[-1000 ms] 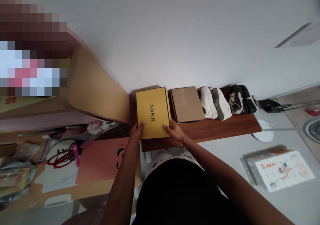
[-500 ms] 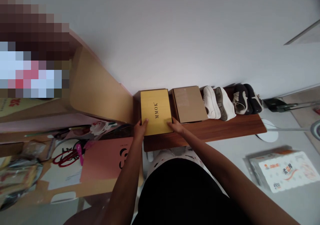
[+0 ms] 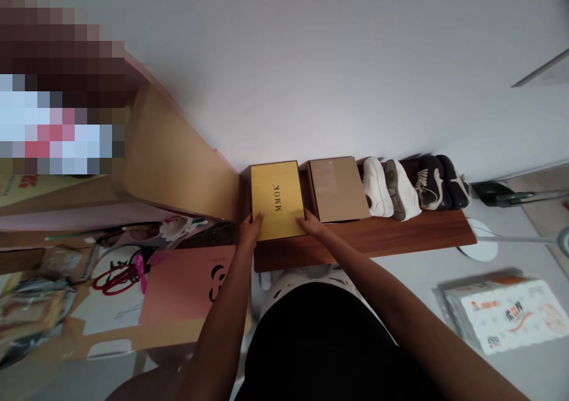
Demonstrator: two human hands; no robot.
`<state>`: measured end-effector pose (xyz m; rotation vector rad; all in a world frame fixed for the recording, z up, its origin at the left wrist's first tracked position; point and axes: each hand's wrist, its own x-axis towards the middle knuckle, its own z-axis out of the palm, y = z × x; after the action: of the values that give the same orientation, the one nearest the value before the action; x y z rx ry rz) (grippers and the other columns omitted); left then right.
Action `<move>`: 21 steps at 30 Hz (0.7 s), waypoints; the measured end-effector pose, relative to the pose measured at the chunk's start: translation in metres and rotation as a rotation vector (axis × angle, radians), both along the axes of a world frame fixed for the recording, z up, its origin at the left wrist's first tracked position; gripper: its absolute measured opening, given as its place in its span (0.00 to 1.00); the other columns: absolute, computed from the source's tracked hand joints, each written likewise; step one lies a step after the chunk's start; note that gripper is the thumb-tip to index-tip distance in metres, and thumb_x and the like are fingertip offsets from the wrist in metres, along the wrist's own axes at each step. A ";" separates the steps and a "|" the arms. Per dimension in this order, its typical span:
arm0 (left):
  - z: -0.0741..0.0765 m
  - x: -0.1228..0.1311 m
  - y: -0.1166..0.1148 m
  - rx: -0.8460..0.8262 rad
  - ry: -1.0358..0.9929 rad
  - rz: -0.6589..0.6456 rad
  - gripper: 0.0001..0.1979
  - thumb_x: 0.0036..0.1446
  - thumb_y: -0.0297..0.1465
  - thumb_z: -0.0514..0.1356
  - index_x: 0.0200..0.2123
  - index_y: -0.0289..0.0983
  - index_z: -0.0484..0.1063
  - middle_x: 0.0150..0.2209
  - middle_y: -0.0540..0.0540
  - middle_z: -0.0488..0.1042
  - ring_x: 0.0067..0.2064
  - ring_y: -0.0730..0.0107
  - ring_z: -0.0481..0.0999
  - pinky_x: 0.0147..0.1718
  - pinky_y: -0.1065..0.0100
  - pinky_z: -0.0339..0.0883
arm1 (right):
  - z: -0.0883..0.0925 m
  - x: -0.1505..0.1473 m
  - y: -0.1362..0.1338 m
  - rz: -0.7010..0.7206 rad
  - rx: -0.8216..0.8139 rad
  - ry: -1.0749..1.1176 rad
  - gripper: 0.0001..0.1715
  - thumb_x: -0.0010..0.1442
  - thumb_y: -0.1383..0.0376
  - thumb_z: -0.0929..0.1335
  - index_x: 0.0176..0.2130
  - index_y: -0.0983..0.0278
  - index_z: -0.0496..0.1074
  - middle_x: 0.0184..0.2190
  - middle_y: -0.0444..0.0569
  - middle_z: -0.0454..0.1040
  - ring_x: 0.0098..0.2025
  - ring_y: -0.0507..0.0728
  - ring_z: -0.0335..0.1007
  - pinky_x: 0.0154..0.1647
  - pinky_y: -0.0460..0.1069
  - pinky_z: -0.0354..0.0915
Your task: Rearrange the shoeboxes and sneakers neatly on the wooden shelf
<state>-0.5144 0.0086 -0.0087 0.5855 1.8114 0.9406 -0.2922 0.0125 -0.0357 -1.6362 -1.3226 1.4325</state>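
A yellow shoe box [image 3: 276, 196] marked "MMOK" sits at the left end of a reddish-brown wooden shelf [image 3: 400, 233]. My left hand [image 3: 250, 230] grips its near left corner, thumb on the lid. At the near right corner, my right hand [image 3: 312, 223] grips the same box with its thumb on top; the fingers of both hands are mostly hidden by the box sides. Just right of it stands a brown cardboard box [image 3: 338, 190]. Beyond that are a pair of white sneakers [image 3: 377, 190] and a pair of black shoes [image 3: 430, 183].
At left, a desk holds a pink folder-like sheet [image 3: 182, 282], red-handled scissors [image 3: 114, 279] and plastic packets [image 3: 35, 309]. A white wrapped tissue pack [image 3: 511, 315] lies on the floor at right, near a round white base [image 3: 482, 244]. A wall [image 3: 320, 69] rises behind the shelf.
The view has shifted very slightly. Both hands keep their hold on the yellow shoe box, which stays in about the same place on the shelf.
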 end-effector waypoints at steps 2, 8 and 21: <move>0.001 -0.001 0.002 -0.006 0.006 -0.004 0.22 0.51 0.38 0.70 0.48 0.34 0.78 0.42 0.38 0.82 0.48 0.55 0.81 0.45 0.62 0.75 | 0.005 -0.003 0.000 0.006 -0.072 -0.038 0.25 0.60 0.62 0.67 0.56 0.66 0.67 0.49 0.54 0.78 0.51 0.60 0.75 0.56 0.58 0.69; 0.020 -0.002 0.008 -0.045 0.272 -0.051 0.25 0.50 0.36 0.70 0.51 0.33 0.76 0.51 0.32 0.78 0.58 0.46 0.75 0.57 0.54 0.68 | 0.025 0.003 -0.010 0.035 0.020 -0.174 0.31 0.59 0.60 0.68 0.60 0.65 0.66 0.56 0.60 0.73 0.59 0.65 0.70 0.63 0.61 0.62; 0.018 0.183 0.025 0.201 0.081 -0.231 0.28 0.62 0.35 0.61 0.63 0.35 0.64 0.66 0.35 0.64 0.67 0.57 0.64 0.65 0.60 0.57 | 0.035 0.186 0.014 -0.223 0.275 -0.422 0.31 0.60 0.57 0.65 0.58 0.70 0.67 0.56 0.65 0.71 0.61 0.67 0.64 0.64 0.63 0.61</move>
<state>-0.3317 0.0337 0.0098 0.9493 1.6868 0.9571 -0.1061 0.0268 -0.0004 -1.8861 -1.4305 0.7610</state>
